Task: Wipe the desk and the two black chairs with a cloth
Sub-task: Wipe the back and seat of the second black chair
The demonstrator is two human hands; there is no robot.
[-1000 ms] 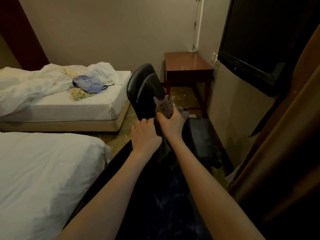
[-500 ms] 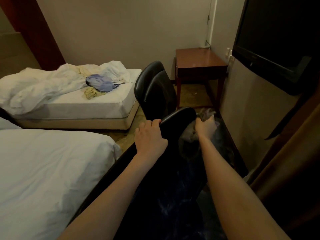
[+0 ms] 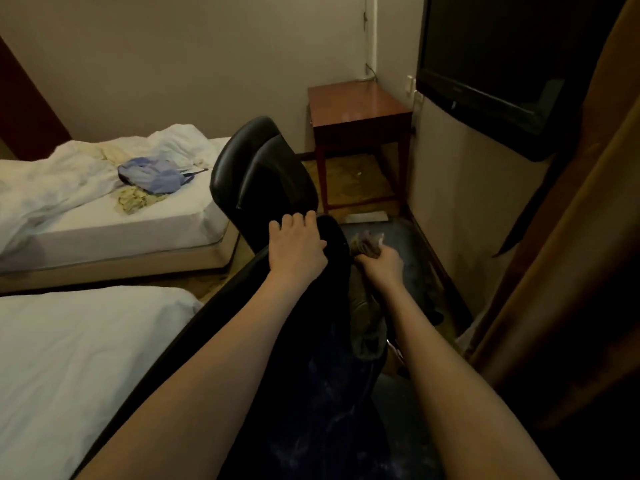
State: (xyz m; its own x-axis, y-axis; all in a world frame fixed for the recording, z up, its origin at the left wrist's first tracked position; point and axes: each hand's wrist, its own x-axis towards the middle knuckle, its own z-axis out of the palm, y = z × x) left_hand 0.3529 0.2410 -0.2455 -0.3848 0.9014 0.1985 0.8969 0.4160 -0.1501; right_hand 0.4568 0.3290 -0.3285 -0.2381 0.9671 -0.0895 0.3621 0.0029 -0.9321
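Two black chairs stand one behind the other in front of me. My left hand [image 3: 297,242] grips the top edge of the near chair's backrest [image 3: 334,237]. Behind that backrest, my right hand [image 3: 382,262] is closed on a crumpled grey cloth [image 3: 366,241], low over the dark seat [image 3: 405,244]. The far chair's backrest [image 3: 256,168] rises behind my left hand. A brown wooden desk [image 3: 358,102] stands in the far corner against the wall.
A white bed [image 3: 69,358] is close on my left. A second bed [image 3: 114,216] with a blue bag [image 3: 152,174] lies beyond it. A dark TV [image 3: 491,64] hangs on the right wall, and a brown curtain [image 3: 571,271] hangs at the right.
My right hand has moved the cloth from the top of the backrest down and right, to behind it over the seat. My left hand stays on the backrest's top edge.
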